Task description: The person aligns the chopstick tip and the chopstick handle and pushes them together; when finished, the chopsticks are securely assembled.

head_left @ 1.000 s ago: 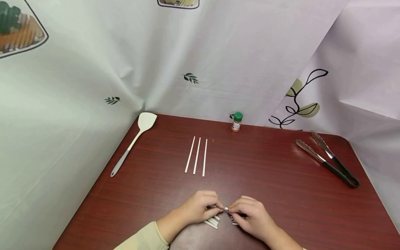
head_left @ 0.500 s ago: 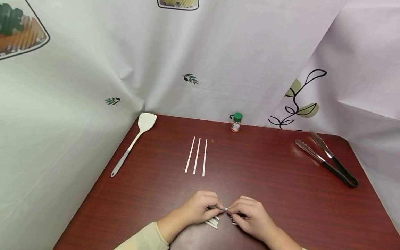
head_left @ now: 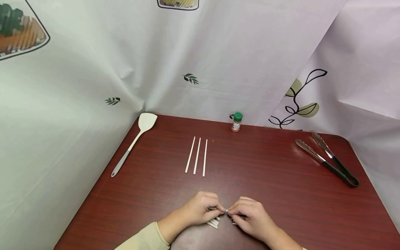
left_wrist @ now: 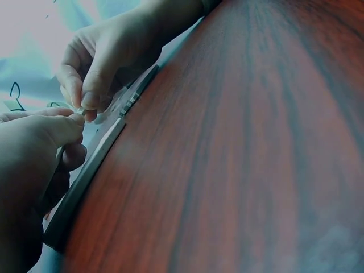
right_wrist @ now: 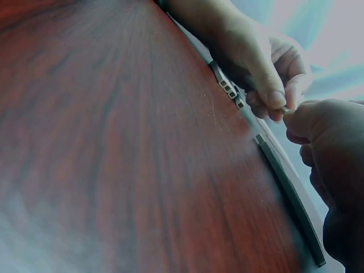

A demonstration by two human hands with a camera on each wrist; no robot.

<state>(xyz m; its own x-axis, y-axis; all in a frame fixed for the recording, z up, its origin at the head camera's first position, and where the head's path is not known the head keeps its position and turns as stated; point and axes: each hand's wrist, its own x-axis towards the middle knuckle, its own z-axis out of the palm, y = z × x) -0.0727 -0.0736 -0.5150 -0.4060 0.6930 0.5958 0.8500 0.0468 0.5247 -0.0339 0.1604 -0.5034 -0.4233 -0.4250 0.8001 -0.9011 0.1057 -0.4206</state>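
My left hand [head_left: 203,207] and right hand [head_left: 251,213] meet low over the near part of the table. Thumb and fingertips of both pinch a small whitish piece [head_left: 226,210], mostly covered by the fingers; I cannot tell its kind. Below the left hand lie several white sticks [head_left: 214,223]. More stick ends [head_left: 234,223] show beside the right thumb. In the right wrist view, the square ends of sticks [right_wrist: 227,88] lie on the table below the left hand, and a single long stick [right_wrist: 287,196] lies near the right hand.
Three thin white sticks [head_left: 196,156] lie side by side mid-table. A white spatula with a grey handle [head_left: 134,142] lies along the left edge. A green-capped spice jar [head_left: 236,122] stands at the back, and metal tongs [head_left: 328,159] lie at the right. White printed cloth hangs behind.
The fingertips of both hands have drawn slightly closer, so less of the small whitish piece shows between them. The left hand has shifted a little to the right. All else is still.
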